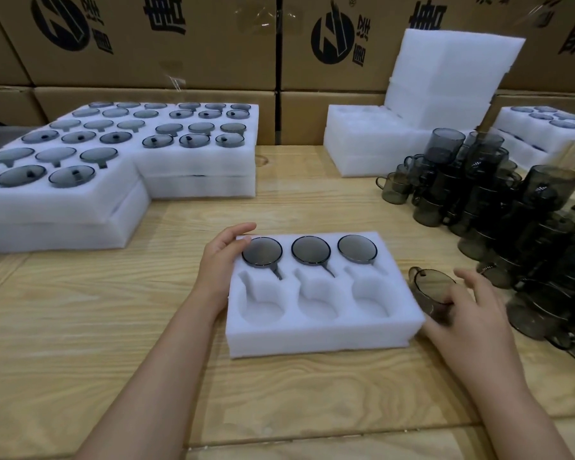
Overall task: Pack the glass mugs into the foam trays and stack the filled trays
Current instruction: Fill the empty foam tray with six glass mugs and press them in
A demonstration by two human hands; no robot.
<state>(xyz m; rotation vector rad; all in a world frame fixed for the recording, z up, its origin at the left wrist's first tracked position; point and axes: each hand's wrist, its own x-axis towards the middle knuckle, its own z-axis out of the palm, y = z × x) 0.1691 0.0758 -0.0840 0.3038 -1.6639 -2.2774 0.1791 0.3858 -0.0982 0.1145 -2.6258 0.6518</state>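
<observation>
Forearms in close: tray half filled, fourth mug in hand.
My left hand lies loose-fingered on the foam tray's far left corner, steadying it mid-bench. Three mugs fill its far row and the near row is empty. Just off its right edge, my right hand curls round a tilted glass mug. Next, I judge: line the handle with its slot and seat it.

On the table a foam tray is set front centre; three mugs are seated in its back row; the L hand is rested on its rear-left corner; a single mug is held just right of it by the R hand; filled trays are stacked rear left, bare foam trays rear centre-right, w/ loose mugs piled far right; cartons are stacked behind all.
</observation>
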